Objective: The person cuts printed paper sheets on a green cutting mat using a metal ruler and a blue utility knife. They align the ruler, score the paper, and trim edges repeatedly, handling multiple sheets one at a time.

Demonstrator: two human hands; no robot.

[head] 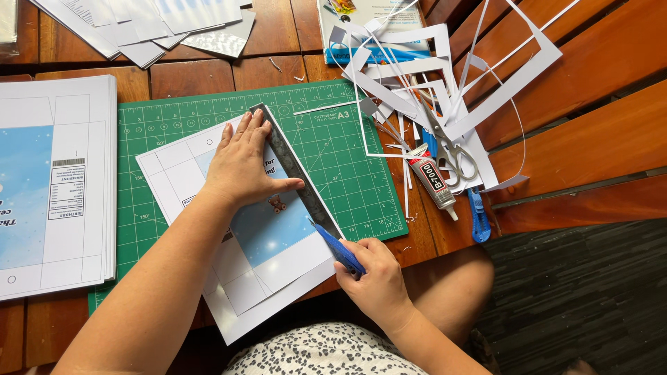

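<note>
1. Flat on the green mat [351, 187], a printed sheet [278, 267] lies at a slant, its near corner hanging past the table edge [417, 246] toward the person's lap.
2. The left hand [243, 167] is spread open, palm down, pressing the sheet and bracing a metal ruler [295, 170] with its fingertips and thumb; it grips nothing.
3. The right hand [375, 271] is closed around a blue knife [339, 250], whose tip meets the sheet at the ruler's near end.
4. The sheet looks light, thin and floppy, and probably slippery on the mat, so it seems best pinned flat from above, as the left hand does, not picked up by an edge.
5. The ruler looks stiff and smooth; it would likely skid unless pressed along its length, fingers kept back from the cutting side.
6. The knife is small and light, held by its handle; the blade is too small to make out.
7. No real container is in view. Nearest to one are loose piles: a stack [55, 187] of like sheets left of the mat, and more paper [146, 28] at the top.
8. On the right, a heap of white offcuts [445, 76] holds scissors [451, 149], a glue tube [431, 180] and a second blue cutter [478, 217].
</note>
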